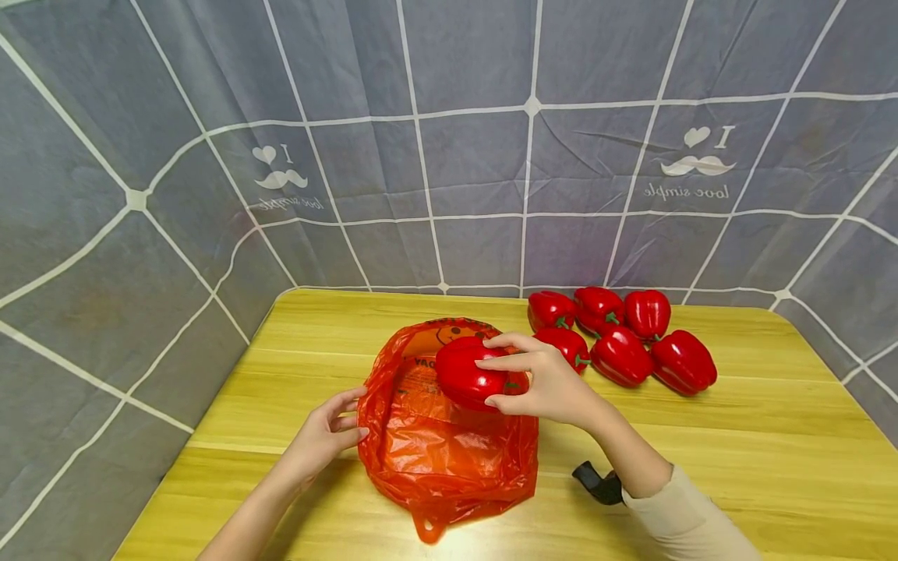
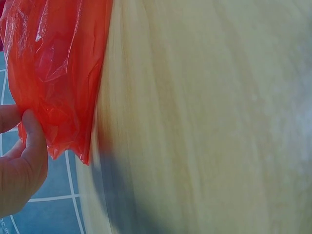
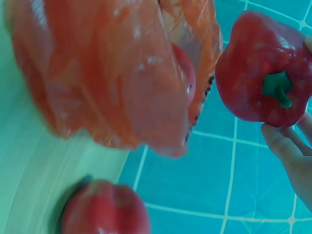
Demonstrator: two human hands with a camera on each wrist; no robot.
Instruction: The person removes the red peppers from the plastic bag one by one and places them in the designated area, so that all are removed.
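Note:
An orange-red plastic bag (image 1: 449, 448) with dark printing stands on the wooden table, its mouth spread wide. At its left rim my left hand (image 1: 323, 436) pinches the thin plastic; the fingers (image 2: 34, 139) show at the bag's edge in the left wrist view. Over the bag's mouth my right hand (image 1: 543, 382) holds a red bell pepper (image 1: 468, 374) with a green stem, thumb and fingers spread around it. In the right wrist view the held pepper (image 3: 261, 68) appears beside the bag (image 3: 97, 73). A rounded red shape shows at the bag's opening there.
Several more red bell peppers (image 1: 622, 356) lie grouped at the back right of the table (image 1: 758, 467). A black curved object (image 1: 599, 483) sits by my right forearm. A grey curtain (image 1: 477, 171) with white lines hangs behind the table and along its sides.

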